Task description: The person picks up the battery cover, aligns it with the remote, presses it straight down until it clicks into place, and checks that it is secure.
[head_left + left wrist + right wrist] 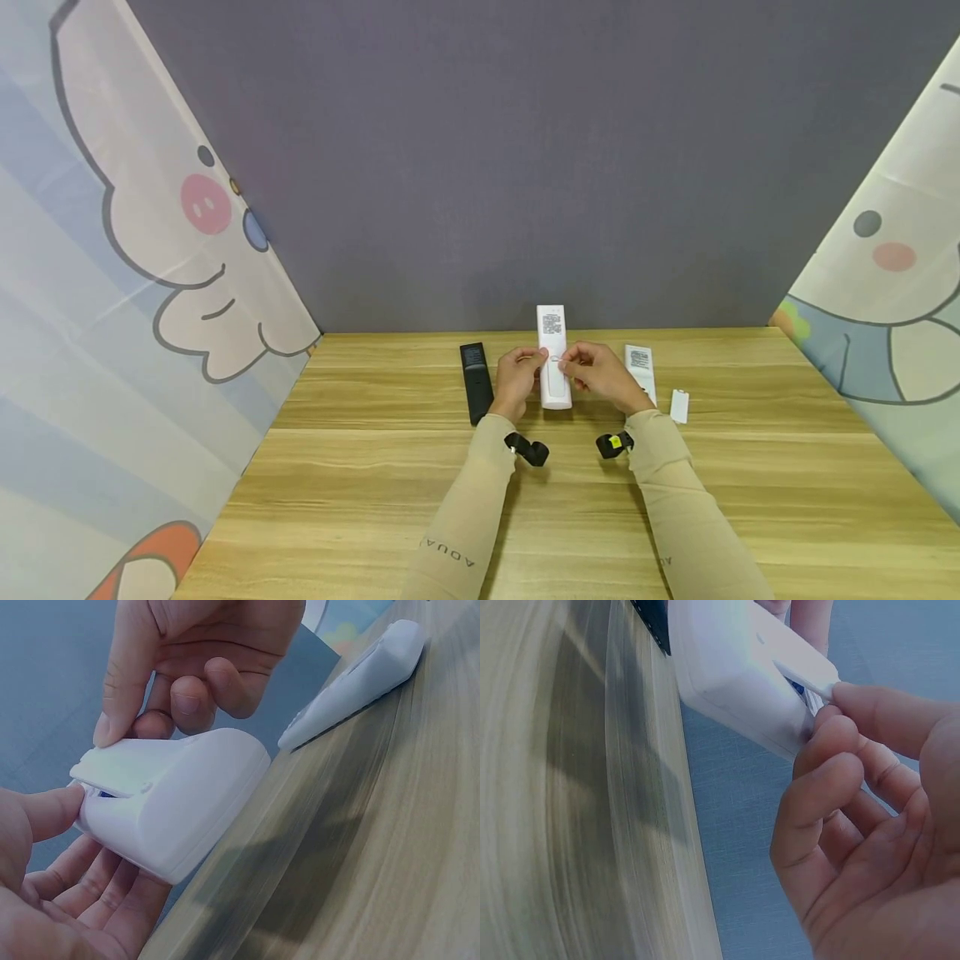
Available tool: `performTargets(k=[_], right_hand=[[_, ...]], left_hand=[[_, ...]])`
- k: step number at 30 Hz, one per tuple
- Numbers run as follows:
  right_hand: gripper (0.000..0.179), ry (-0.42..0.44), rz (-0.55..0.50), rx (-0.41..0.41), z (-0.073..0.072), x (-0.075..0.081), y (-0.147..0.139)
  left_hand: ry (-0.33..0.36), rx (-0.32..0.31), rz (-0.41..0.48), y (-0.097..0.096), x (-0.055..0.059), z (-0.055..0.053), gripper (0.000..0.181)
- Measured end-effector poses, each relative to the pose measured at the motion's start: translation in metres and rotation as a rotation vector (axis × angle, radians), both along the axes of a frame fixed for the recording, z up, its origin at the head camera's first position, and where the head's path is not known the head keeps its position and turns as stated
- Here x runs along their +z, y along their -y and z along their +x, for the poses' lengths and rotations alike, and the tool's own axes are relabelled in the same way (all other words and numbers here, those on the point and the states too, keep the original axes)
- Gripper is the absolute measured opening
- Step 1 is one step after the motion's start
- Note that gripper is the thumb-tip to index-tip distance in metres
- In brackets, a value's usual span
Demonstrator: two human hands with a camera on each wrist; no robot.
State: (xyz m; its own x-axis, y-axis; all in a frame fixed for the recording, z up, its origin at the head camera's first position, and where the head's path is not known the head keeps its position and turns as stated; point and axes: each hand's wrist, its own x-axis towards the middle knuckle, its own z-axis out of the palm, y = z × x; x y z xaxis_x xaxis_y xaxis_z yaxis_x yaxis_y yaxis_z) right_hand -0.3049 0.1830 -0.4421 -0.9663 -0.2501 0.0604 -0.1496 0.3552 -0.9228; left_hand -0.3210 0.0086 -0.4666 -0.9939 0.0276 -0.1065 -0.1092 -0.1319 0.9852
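Observation:
A white remote control (552,325) is held above the table, its labelled back toward the head camera. My left hand (513,379) grips its left side, with the thumb along the edge and fingers beneath in the left wrist view. The remote's battery cover (124,761) stands tilted up at one end, leaving a dark gap under it. My right hand (600,375) pinches that raised end between thumb and forefinger in the right wrist view, while its other fingers curl loosely. What lies inside the compartment is mostly hidden.
A black remote (477,383) lies left of my hands on the wooden table (337,483). To the right lie a second white remote (639,362), partly behind my right wrist, and a small loose white cover (679,407). A grey wall panel (525,167) rises behind the table.

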Motion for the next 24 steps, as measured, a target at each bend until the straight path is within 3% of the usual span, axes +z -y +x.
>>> performTargets(k=[24], right_hand=[[0.016,0.017,0.034,-0.070,0.0032,0.0015,0.0013]], left_hand=[[-0.010,-0.009,0.008,-0.0014,0.0020,0.0020,0.026]])
